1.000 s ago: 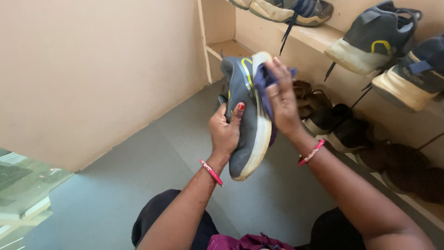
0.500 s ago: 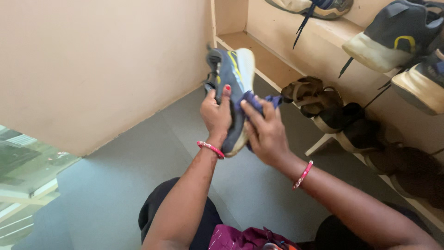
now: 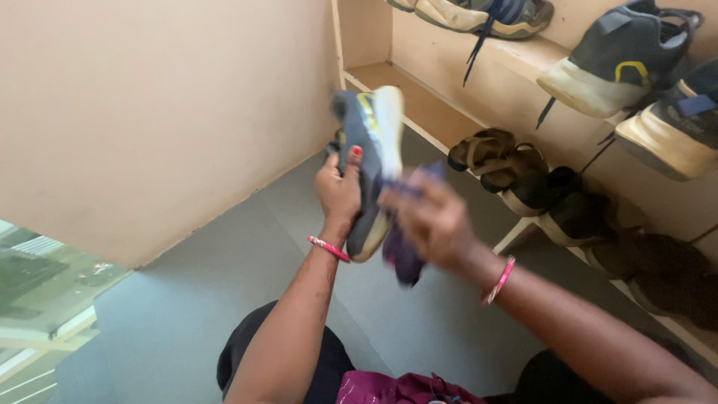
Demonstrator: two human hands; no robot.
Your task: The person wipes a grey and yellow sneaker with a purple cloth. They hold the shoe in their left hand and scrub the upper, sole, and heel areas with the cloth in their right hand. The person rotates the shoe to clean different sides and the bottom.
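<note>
**Holding a grey sports shoe up while a cloth is pressed to its side**

Head camera, looking down: a person sits on a grey floor (image 3: 187,299) facing a beige shoe rack (image 3: 523,82). The left hand (image 3: 340,191) is closed around a grey sports shoe (image 3: 370,164) with a pale sole and yellow-green trim. It grips the shoe near the middle, thumb on the upper, and holds it upright with the toe pointing up, which turns the sole edge toward the other hand. The right hand (image 3: 426,221) is blurred; it is bunched around a dark purple cloth (image 3: 404,251) and sits against the shoe's lower side, so the cloth meets the sole. Part of the cloth hangs loose below the fingers. Each wrist carries a thin pink bangle.

To the right, brown sandals (image 3: 497,153) and dark shoes sit on the rack's low shelf. Other grey trainers (image 3: 621,63) rest tilted on the sloping shelf above. A plain beige wall (image 3: 149,112) fills the left.
</note>
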